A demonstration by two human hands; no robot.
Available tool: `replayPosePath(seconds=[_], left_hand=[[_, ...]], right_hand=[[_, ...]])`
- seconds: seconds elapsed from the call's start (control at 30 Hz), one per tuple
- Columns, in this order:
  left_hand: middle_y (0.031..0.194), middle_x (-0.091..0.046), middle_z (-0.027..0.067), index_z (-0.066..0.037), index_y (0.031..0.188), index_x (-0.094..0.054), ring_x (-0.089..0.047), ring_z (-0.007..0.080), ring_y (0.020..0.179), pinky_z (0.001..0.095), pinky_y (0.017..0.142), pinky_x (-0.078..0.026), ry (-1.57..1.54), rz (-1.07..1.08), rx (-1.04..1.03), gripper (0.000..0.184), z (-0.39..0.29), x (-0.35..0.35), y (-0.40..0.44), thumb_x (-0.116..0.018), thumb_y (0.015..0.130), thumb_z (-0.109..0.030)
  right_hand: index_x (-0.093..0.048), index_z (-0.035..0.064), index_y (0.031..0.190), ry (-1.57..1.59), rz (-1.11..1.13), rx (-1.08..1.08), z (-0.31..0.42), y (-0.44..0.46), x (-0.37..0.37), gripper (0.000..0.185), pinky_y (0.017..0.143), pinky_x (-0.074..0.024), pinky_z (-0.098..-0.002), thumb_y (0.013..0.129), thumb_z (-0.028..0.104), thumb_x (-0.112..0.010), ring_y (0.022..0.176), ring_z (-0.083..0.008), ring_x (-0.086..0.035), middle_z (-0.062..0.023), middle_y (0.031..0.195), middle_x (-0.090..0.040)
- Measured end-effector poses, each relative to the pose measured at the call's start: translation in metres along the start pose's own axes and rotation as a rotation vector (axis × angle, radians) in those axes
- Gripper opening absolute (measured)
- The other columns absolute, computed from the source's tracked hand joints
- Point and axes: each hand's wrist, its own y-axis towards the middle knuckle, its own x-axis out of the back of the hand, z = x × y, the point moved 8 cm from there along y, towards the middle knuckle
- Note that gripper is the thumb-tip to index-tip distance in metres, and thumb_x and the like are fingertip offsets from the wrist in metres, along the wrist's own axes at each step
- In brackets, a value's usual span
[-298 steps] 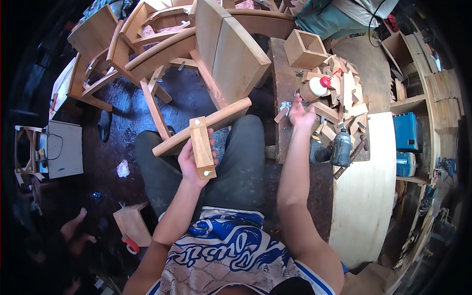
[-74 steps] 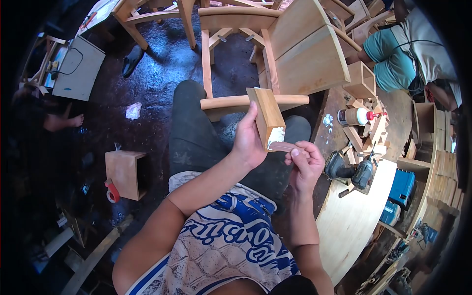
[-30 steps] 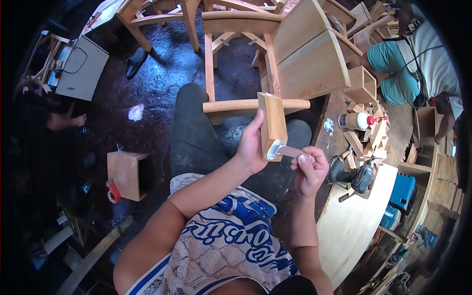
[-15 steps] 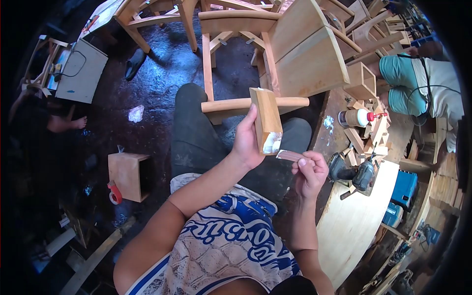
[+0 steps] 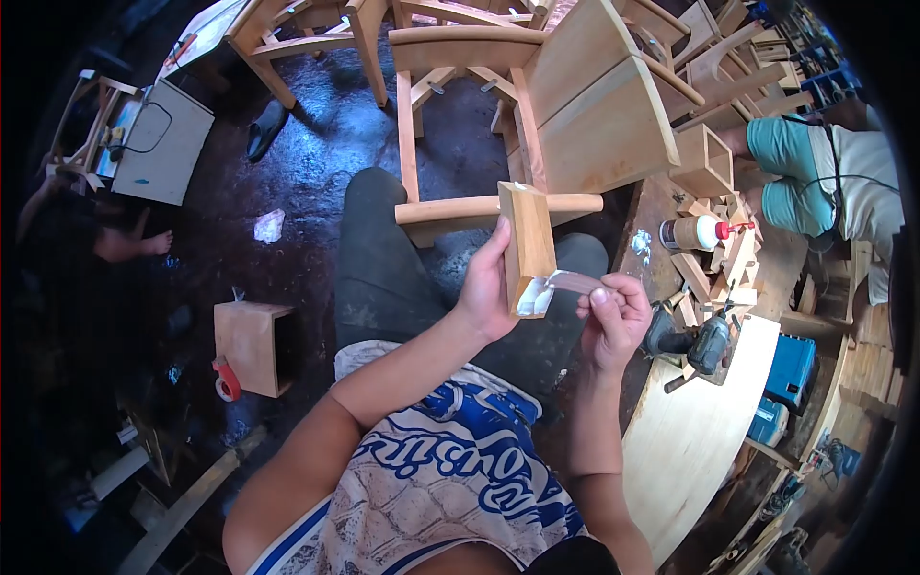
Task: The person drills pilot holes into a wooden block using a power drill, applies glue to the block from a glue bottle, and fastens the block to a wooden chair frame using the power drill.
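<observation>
Nearest, a rumpled shirt printed in blue and white is worn above dark cloth trousers. Over the lap, a squared block of smooth, grained wood is gripped by the left hand; its near end is coated unevenly with a white paste. A thin, flat, reddish-brown strip is pinched between the thumb and fingers of the right hand.

The block is held against the left hand's thumb side, to the upper left of the right hand, and its pasted end is touched at the edge by the strip's tip. The block's long axis is directed away from the body, its far end leaned slightly leftward and its pasted end turned toward the wearer. The strip is pointed leftward, across the block's axis.

To the left, a hollow wooden box is set on the dark, glossy floor. Just beyond the block, a chair's rounded rail is seen. On the worn tabletop at right, a drill is placed nearer than a red-capped bottle and angular offcuts. Farther off, teal shorts are worn by another person.
</observation>
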Motion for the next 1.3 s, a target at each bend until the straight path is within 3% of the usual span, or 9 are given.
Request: replayPosePath(seconds=[0.3,0.47,0.6,0.73,0.9,1.0,1.1,1.17,1.3], left_hand=[[0.113,-0.065,0.0070,-0.012,0.133,-0.053,-0.068,0.0208,0.093,0.0402,0.078,-0.058,0.010,0.050,0.020,0.047,0.002,-0.001,0.002,-0.041,0.107,-0.048],[0.114,-0.065,0.0074,-0.012,0.134,-0.053,-0.066,0.0199,0.100,0.0387,0.081,-0.057,0.030,0.014,-0.012,0.044,0.001,0.000,-0.001,-0.041,0.107,-0.046],[0.114,-0.065,0.0076,-0.012,0.134,-0.053,-0.066,0.0201,0.100,0.0384,0.083,-0.056,0.009,0.010,-0.022,0.044,-0.002,0.005,0.000,-0.040,0.107,-0.045],[0.114,-0.065,0.0080,-0.011,0.134,-0.052,-0.067,0.0208,0.097,0.0384,0.081,-0.057,0.005,0.051,0.001,0.046,-0.001,0.004,0.001,-0.039,0.107,-0.046],[0.116,-0.065,0.0085,-0.009,0.138,-0.049,-0.068,0.0209,0.096,0.0384,0.079,-0.057,-0.012,0.035,0.058,0.050,0.009,0.004,-0.002,-0.038,0.107,-0.047],[0.121,-0.064,0.0086,-0.009,0.141,-0.048,-0.066,0.0201,0.102,0.0376,0.086,-0.056,0.002,0.241,0.112,0.049,0.012,-0.002,-0.009,-0.039,0.108,-0.044],[0.122,-0.063,0.0084,-0.004,0.141,-0.046,-0.064,0.0173,0.107,0.0332,0.092,-0.052,0.199,0.223,0.090,0.049,0.010,0.000,-0.017,-0.046,0.106,-0.039],[0.128,-0.059,0.0090,-0.001,0.144,-0.044,-0.059,0.0163,0.115,0.0304,0.097,-0.047,0.535,0.411,0.020,0.058,0.008,-0.008,-0.026,-0.051,0.101,-0.039],[0.129,-0.056,0.0097,0.003,0.140,-0.050,-0.054,0.0170,0.118,0.0299,0.098,-0.043,0.599,0.453,-0.016,0.061,0.005,0.000,-0.028,-0.053,0.099,-0.041]], right_hand=[[-0.065,-0.0045,0.103,-0.064,0.008,-0.090,-0.018,-0.022,0.000,0.016,0.060,-0.0534,-0.0223,0.089,-0.001,-0.070,0.065,-0.0119,-0.066,-0.0118,0.079,-0.071],[-0.064,-0.0053,0.105,-0.244,-0.036,0.027,-0.003,-0.010,0.004,0.017,0.060,-0.0531,-0.0216,0.090,0.000,-0.070,0.066,-0.0109,-0.066,-0.0115,0.079,-0.071],[-0.064,-0.0053,0.104,-0.059,-0.045,-0.025,-0.003,-0.011,0.017,0.017,0.060,-0.0538,-0.0214,0.089,-0.001,-0.070,0.065,-0.0120,-0.066,-0.0117,0.080,-0.070],[-0.064,-0.0043,0.105,-0.108,0.040,-0.120,-0.021,-0.023,0.014,0.018,0.060,-0.0542,-0.0220,0.089,-0.003,-0.070,0.066,-0.0123,-0.067,-0.0118,0.080,-0.070],[-0.063,-0.0040,0.106,-0.195,-0.123,0.107,0.002,-0.013,0.015,0.017,0.062,-0.0551,-0.0248,0.091,0.000,-0.069,0.068,-0.0139,-0.068,-0.0123,0.081,-0.071],[-0.061,-0.0040,0.107,-0.054,-0.104,0.117,0.016,0.001,0.015,0.018,0.062,-0.0554,-0.0257,0.091,0.000,-0.068,0.069,-0.0145,-0.068,-0.0132,0.082,-0.071],[-0.060,-0.0034,0.108,0.005,-0.107,0.073,0.022,0.017,0.013,0.018,0.060,-0.0544,-0.0256,0.091,-0.001,-0.066,0.065,-0.0148,-0.066,-0.0127,0.079,-0.069],[-0.061,-0.0031,0.109,0.092,-0.130,-0.043,0.016,0.023,0.017,0.019,0.057,-0.0527,-0.0252,0.091,0.000,-0.063,0.061,-0.0149,-0.063,-0.0117,0.077,-0.068],[-0.062,-0.0028,0.111,0.228,-0.092,-0.226,0.005,0.031,0.012,0.020,0.052,-0.0512,-0.0244,0.092,0.003,-0.061,0.058,-0.0157,-0.063,-0.0110,0.076,-0.069]])
